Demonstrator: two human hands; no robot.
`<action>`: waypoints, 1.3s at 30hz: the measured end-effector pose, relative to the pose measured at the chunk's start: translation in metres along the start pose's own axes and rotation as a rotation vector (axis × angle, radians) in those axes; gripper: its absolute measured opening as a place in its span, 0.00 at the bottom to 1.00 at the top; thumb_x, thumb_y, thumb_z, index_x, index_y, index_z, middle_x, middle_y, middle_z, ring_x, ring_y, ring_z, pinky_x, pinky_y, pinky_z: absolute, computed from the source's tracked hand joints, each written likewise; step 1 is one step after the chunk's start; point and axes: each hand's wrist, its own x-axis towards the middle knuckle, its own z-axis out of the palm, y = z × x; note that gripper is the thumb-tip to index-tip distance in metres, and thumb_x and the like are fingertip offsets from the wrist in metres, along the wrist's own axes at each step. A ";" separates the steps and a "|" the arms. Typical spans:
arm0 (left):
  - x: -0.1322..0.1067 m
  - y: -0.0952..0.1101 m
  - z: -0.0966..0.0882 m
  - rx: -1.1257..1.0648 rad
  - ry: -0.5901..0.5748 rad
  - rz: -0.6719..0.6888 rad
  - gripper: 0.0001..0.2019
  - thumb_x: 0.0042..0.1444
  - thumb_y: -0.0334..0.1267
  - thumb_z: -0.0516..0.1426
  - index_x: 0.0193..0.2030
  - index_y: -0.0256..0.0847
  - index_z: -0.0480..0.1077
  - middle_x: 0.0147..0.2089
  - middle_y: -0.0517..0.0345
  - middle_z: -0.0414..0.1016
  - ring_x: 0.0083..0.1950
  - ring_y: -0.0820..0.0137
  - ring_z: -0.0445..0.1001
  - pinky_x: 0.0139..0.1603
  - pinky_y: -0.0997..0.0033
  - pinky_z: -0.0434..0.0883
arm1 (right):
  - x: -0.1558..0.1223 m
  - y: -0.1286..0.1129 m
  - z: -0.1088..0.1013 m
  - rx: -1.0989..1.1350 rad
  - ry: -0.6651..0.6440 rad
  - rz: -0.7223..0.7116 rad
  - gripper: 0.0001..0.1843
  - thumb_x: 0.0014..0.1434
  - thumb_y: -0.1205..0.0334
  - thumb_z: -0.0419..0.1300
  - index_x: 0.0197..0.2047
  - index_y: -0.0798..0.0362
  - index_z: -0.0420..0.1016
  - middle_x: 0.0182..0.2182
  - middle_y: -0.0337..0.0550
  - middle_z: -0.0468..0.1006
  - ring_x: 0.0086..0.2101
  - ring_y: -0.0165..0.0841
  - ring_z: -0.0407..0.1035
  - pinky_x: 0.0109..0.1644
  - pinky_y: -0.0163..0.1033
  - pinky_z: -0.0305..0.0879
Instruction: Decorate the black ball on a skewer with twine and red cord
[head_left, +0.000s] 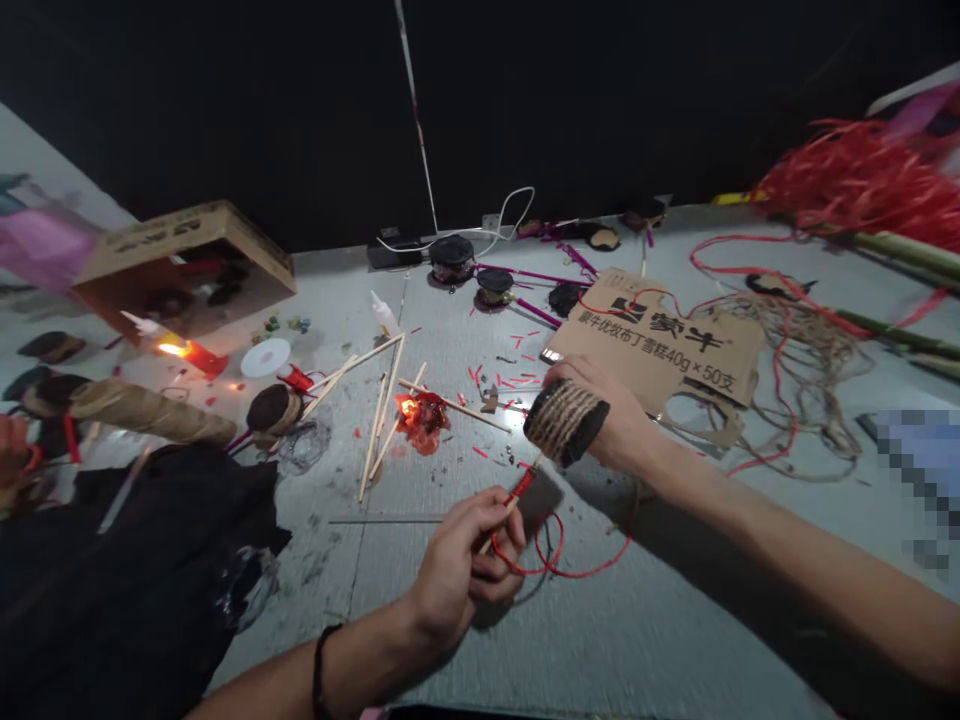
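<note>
My left hand [469,560] is closed around a thin wooden stick wound with red cord [521,487]. Loose red cord [581,573] loops from its fingers over the table. At the stick's upper end is a small black drum [568,422], its side wrapped in jute rope. My right hand [611,405] is curled round the drum's far side, most of its fingers hidden behind it. Left of the drum, a melted red candle [424,420] burns in a puddle of wax among wooden sticks [386,430]. Small red cord scraps [517,381] lie near the drum.
A flattened cardboard piece [660,340] and tangled jute rope [814,385] lie right. Finished-looking drums [452,260] stand behind. A second flame burns on a red candle [199,357] at left, near a cardboard box [187,265], black cloth [172,560] and another person's hand [13,450].
</note>
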 end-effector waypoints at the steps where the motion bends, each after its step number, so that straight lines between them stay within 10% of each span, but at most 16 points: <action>1: 0.000 0.000 0.000 -0.002 0.001 -0.001 0.13 0.65 0.45 0.62 0.33 0.40 0.68 0.20 0.77 0.46 0.18 0.83 0.34 0.17 0.83 0.41 | 0.000 0.001 -0.005 0.023 -0.005 0.027 0.10 0.66 0.67 0.58 0.48 0.48 0.75 0.43 0.51 0.84 0.43 0.47 0.79 0.44 0.48 0.75; 15: 0.002 0.005 -0.007 -0.058 0.051 0.132 0.19 0.65 0.51 0.68 0.35 0.37 0.71 0.25 0.72 0.55 0.20 0.84 0.39 0.18 0.83 0.43 | -0.046 -0.006 -0.042 0.460 -0.128 0.358 0.14 0.75 0.47 0.55 0.42 0.47 0.72 0.27 0.39 0.77 0.27 0.37 0.71 0.31 0.42 0.64; 25: 0.015 0.010 -0.011 0.118 0.282 0.283 0.22 0.62 0.58 0.71 0.44 0.40 0.76 0.34 0.62 0.70 0.29 0.78 0.68 0.25 0.82 0.61 | -0.083 -0.025 -0.031 0.505 -0.058 0.446 0.16 0.77 0.44 0.53 0.44 0.46 0.71 0.27 0.41 0.77 0.26 0.37 0.70 0.31 0.45 0.65; 39: 0.019 0.006 -0.016 0.226 0.238 0.241 0.24 0.66 0.59 0.67 0.51 0.39 0.77 0.34 0.58 0.77 0.21 0.84 0.57 0.20 0.82 0.54 | -0.087 -0.043 -0.029 0.587 -0.135 0.364 0.11 0.78 0.51 0.52 0.46 0.44 0.71 0.33 0.46 0.84 0.31 0.41 0.78 0.36 0.49 0.74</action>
